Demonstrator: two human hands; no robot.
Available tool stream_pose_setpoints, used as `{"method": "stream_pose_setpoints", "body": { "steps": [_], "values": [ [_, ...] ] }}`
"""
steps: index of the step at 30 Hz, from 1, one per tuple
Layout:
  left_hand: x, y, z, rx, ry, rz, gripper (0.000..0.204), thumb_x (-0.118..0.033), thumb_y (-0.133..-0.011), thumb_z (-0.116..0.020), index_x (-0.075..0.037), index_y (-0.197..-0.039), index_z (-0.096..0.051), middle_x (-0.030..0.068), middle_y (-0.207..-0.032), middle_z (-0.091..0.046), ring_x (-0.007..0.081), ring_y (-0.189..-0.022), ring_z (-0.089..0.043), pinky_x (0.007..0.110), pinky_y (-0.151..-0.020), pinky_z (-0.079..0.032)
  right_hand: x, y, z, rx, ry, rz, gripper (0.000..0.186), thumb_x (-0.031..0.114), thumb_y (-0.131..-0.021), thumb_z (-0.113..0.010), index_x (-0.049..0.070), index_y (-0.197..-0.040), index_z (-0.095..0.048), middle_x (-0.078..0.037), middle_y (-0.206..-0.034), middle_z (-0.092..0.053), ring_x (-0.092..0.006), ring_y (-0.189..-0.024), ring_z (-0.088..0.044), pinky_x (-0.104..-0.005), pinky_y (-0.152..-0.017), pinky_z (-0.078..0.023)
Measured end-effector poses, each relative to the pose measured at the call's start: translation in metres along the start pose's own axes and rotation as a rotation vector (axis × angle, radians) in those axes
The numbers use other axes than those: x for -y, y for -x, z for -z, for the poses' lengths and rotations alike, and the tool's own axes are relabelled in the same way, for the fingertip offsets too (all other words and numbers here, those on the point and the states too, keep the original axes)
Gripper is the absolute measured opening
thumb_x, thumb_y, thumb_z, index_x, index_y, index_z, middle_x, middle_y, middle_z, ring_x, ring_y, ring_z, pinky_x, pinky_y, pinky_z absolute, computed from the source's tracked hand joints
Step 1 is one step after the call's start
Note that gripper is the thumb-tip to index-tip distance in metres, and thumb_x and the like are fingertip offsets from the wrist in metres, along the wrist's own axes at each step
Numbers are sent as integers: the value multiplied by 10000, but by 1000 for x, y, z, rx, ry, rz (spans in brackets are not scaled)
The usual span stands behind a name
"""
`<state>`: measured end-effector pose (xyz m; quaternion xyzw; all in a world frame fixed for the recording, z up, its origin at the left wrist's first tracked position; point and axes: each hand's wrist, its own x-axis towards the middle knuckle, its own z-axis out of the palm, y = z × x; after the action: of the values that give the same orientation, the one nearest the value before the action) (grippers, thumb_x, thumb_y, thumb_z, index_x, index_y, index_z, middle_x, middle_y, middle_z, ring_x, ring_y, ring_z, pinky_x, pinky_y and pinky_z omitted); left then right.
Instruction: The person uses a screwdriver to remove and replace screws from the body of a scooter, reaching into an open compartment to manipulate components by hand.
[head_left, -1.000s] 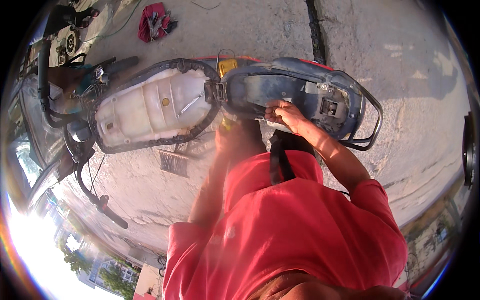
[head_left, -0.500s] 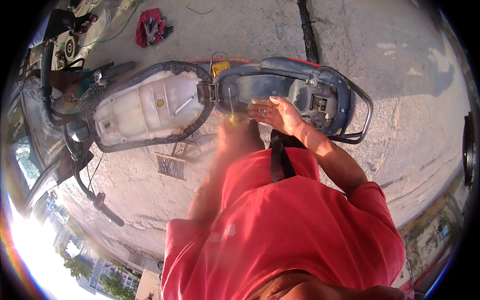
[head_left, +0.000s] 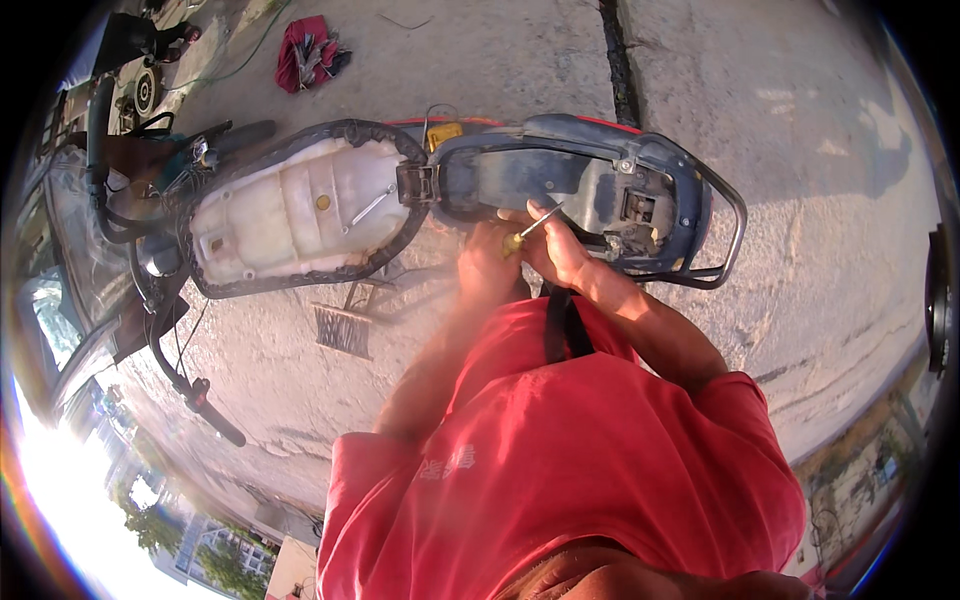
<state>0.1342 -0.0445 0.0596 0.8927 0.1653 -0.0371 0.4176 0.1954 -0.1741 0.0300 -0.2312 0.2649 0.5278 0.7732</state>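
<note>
My left hand (head_left: pixel 487 262) is closed around the yellow handle of a screwdriver (head_left: pixel 512 243), whose metal shaft points up and to the right. Close against it, my right hand (head_left: pixel 560 250) has its fingers curled behind the shaft; whatever lies in them is hidden. Both hands are at the near edge of the open under-seat compartment (head_left: pixel 510 180) of a scooter. Its seat (head_left: pixel 290 215) is flipped over to the left on a hinge (head_left: pixel 418 184), showing a pale underside. A small silver wrench-like tool (head_left: pixel 372 206) rests on that underside.
A metal grab rail (head_left: pixel 735 225) curves around the scooter's rear at right. Handlebars (head_left: pixel 215 420) reach out at left. A yellow object (head_left: pixel 443 134) sits beyond the hinge. A red cloth bundle (head_left: pixel 305 55) lies on the concrete, and a small rack-like item (head_left: pixel 342 330) stands below the seat.
The screwdriver has swung from pointing away to pointing up and right. My left hand has moved right to meet my right hand, which has dropped slightly and curled its outstretched fingers.
</note>
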Motion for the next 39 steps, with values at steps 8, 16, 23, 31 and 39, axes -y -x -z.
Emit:
{"method": "stream_pose_setpoints", "body": {
  "steps": [8,16,23,31,39],
  "values": [
    [10,6,-1,72,208,257,283,-215,-816,-726,-47,-1032,-657,158,-883,-635,310,-813,-634,404,-757,-503,-13,-2,12,-13,118,72,307,249,-1016,-463,5,-1158,-584,-99,-1136,-608,-215,-1075,-570,-394,-1011,-425],
    [21,9,-2,118,253,384,312,-274,-824,-746,-41,-1012,-658,131,-846,-683,207,-769,-648,359,-722,-516,-23,-10,31,-142,184,82,177,131,-980,-541,-1,-1085,-594,-78,-1035,-590,-182,-945,-584,-379,-878,-515],
    [22,10,2,143,228,372,307,-256,-835,-751,-25,-1019,-669,96,-820,-678,148,-763,-633,328,-714,-524,-20,-6,33,-184,245,27,157,139,-966,-581,17,-1060,-611,-83,-1035,-611,-195,-934,-599,-365,-834,-530],
    [34,14,0,161,551,512,219,-189,-872,-726,-36,-1011,-654,9,-783,-641,74,-660,-566,245,-591,-469,-18,-9,45,-87,287,-11,190,173,-959,-611,25,-1078,-616,-79,-1052,-624,-189,-941,-614,-323,-790,-508],
    [33,25,38,325,258,376,561,-121,-905,-618,-50,-1407,-377,83,-985,-637,104,-695,-572,249,-592,-489,30,-12,23,-219,152,116,189,173,-966,-605,11,-1065,-594,-119,-1033,-646,-229,-929,-648,-349,-834,-542]
  ]
}}
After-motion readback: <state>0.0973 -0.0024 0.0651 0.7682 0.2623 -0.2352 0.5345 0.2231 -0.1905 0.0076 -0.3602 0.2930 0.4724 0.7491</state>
